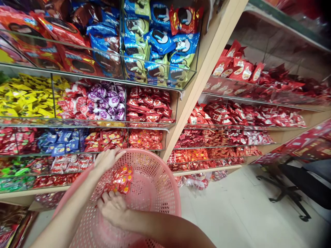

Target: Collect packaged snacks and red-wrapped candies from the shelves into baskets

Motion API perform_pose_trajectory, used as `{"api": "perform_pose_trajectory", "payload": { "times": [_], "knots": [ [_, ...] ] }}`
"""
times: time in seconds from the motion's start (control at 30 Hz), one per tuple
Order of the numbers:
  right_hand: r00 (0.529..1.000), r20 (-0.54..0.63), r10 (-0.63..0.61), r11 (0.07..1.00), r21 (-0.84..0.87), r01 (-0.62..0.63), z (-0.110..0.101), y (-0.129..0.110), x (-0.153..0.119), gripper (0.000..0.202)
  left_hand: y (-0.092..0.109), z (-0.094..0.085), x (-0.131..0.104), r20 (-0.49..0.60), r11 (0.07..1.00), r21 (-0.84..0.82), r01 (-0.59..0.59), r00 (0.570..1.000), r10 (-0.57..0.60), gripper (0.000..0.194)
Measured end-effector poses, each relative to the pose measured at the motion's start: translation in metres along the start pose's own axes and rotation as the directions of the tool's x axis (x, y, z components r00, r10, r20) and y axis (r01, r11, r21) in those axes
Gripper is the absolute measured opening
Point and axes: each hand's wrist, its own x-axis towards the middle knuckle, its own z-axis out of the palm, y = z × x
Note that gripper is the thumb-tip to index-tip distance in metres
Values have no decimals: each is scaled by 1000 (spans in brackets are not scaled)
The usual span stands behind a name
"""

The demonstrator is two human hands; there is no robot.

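Observation:
A large pink perforated basket (155,182) stands tilted before the candy shelves. My left hand (107,160) lies over its far rim, thumb stretched to the right along the edge and fingers closed round the rim. Inside the basket, my right hand (112,206) reaches down with bent fingers against a small heap of red candy packets (122,177) with yellow-orange spots. Its fingertips are partly hidden at the heap's near edge. Similar red packets (146,138) fill a shelf compartment just behind the basket.
Glass-fronted shelves hold yellow packets (26,96), purple-wrapped candies (108,100), blue packets (63,139) and larger blue cookie packs (160,41). A wooden upright (204,82) separates them from more red packets on the right. A black wheeled chair (305,182) stands on the tiled floor (219,210).

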Motion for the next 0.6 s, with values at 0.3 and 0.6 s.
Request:
{"api": "perform_pose_trajectory", "payload": {
  "times": [0.3, 0.6],
  "knots": [
    [982, 166, 88, 987, 118, -109, -10, 5, -1, 40, -2, 1, 2, -6, 997, 61, -47, 999, 47, 62],
    [997, 76, 27, 990, 133, -37, -36, 23, 0, 49, 1, -1, 0, 12, 998, 51, -22, 1000, 21, 58]
  ]
}}
